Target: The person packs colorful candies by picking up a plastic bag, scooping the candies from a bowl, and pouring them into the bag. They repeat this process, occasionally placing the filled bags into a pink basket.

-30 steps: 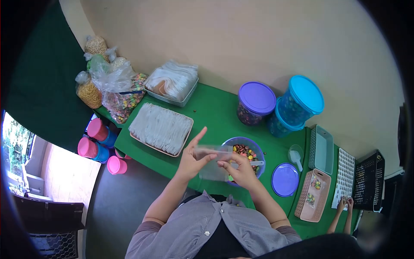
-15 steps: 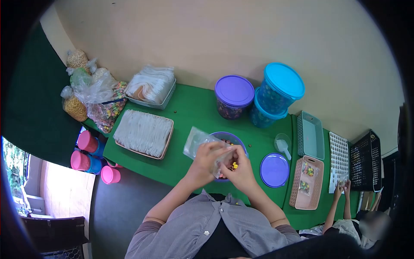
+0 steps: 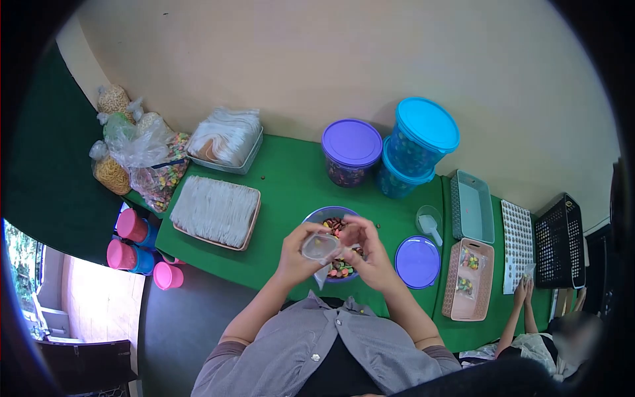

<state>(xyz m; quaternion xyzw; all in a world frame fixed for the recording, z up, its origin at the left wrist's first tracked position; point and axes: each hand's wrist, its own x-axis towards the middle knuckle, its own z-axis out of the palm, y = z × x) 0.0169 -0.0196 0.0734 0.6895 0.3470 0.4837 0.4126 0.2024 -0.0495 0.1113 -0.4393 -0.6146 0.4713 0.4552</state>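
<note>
My left hand is closed around a clear plastic bag, whose mouth gapes toward me above the bowl's left part. The bag's lower end hangs below the fingers. Beside it, my right hand has bent fingers over the bowl, with its fingertips near the bag's right edge; whether they hold anything is hidden. Beneath both hands is a purple bowl of colorful candies, partly covered by the hands. A purple lid lies to the right, below a clear scoop.
Baskets of stacked clear bags stand left. Lidded purple and blue tubs are at the back. Right are a pink basket with filled packets, a teal basket, a black crate and another person's hands.
The bag has swung from lying out to the left to hanging down, with its mouth now spread open. Both hands have shifted, and my right fingers have spread somewhat.
</note>
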